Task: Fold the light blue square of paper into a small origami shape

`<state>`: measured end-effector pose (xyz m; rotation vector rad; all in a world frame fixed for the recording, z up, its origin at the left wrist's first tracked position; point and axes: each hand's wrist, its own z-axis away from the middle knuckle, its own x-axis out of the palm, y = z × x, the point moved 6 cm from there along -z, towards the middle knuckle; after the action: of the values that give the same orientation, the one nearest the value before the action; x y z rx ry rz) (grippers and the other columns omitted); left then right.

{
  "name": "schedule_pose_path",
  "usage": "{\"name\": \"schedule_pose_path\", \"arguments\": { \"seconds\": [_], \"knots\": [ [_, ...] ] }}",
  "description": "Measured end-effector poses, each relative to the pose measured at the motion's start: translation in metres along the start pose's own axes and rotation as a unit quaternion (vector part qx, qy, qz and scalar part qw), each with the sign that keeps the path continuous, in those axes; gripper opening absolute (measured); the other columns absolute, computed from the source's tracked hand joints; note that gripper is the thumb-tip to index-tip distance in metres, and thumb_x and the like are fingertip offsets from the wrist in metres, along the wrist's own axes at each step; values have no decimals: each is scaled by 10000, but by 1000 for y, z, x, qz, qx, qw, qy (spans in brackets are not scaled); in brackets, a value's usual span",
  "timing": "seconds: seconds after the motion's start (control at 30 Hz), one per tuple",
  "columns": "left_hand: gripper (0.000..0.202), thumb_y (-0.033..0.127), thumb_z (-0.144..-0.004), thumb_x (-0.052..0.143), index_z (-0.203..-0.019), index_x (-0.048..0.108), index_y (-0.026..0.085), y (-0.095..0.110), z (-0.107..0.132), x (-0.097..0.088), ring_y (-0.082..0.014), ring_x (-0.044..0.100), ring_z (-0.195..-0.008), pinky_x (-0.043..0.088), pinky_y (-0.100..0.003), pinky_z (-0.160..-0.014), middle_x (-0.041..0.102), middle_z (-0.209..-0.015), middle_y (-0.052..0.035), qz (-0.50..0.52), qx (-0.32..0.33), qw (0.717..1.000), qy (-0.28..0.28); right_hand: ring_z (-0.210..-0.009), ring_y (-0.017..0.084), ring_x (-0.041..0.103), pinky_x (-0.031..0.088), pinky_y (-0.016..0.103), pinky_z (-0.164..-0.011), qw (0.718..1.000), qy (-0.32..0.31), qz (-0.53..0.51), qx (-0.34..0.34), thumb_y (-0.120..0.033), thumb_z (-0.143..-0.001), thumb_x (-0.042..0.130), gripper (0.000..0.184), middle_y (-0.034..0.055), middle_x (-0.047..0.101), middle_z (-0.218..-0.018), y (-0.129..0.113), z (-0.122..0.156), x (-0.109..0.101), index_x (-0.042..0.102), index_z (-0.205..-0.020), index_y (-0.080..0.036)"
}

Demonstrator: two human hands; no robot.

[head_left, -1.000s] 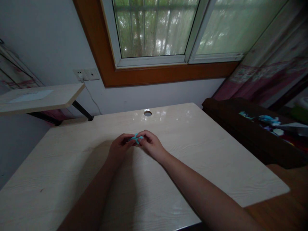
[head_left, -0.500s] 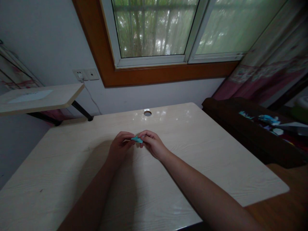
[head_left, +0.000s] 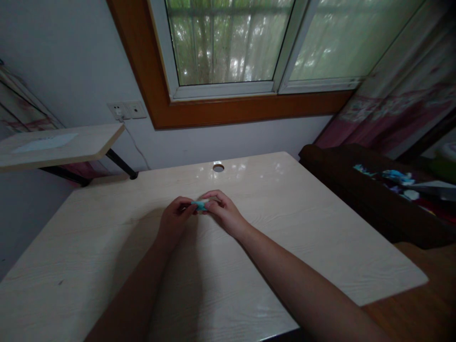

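Between my two hands is a small turquoise piece of folded paper (head_left: 200, 205), held just over the pale wood-grain table (head_left: 285, 228). My left hand (head_left: 175, 214) pinches its left end between thumb and fingers. On the other side, my right hand (head_left: 224, 211) grips the right end, its thumb lying across the near face and its index finger arched behind. The fingers cover much of the paper, so its full shape cannot be made out.
A raised shelf (head_left: 64, 142) on black legs stands at the back left, with a white sheet on it. Near the back edge is a round cable hole (head_left: 218, 168). Right of the table, a dark wooden bench (head_left: 342, 190) carries several small blue and white items.
The paper has turned and shifted slightly left, and shows less of its flat point. My right fingers have closed in farther over it; my left hand has barely moved.
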<state>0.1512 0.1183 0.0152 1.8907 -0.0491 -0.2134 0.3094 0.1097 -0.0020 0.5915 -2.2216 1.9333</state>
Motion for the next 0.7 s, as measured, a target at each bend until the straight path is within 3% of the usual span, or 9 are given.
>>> {"name": "schedule_pose_path", "arguments": {
  "seconds": [0.23, 0.47, 0.7],
  "knots": [
    [212, 350, -793, 706, -871, 627, 169, -4, 0, 1, -150, 668, -669, 543, -270, -659, 687, -731, -15, 16, -32, 999, 9, -773, 155, 644, 517, 329, -796, 1000, -6, 2, 0, -300, -766, 735, 215, 11, 667, -798, -1, 0, 1, 644, -940, -211],
    [172, 322, -808, 692, -865, 629, 173, 2, 2, 5, -132, 652, -660, 546, -267, -662, 664, -741, -5, 53, -34, 998, -14, -722, 138, 605, 484, 284, -723, 999, 21, 46, -2, -296, -754, 731, 170, 8, 655, -764, -7, 0, 2, 680, -880, -192],
    [139, 300, -834, 663, -897, 627, 182, -1, 4, 5, -131, 626, -698, 530, -272, -677, 646, -778, -12, 119, -43, 992, -18, -703, 129, 569, 442, 242, -634, 993, 5, 114, -40, -298, -716, 774, 239, 4, 629, -806, -6, 0, 3, 692, -924, -214]
  ]
}}
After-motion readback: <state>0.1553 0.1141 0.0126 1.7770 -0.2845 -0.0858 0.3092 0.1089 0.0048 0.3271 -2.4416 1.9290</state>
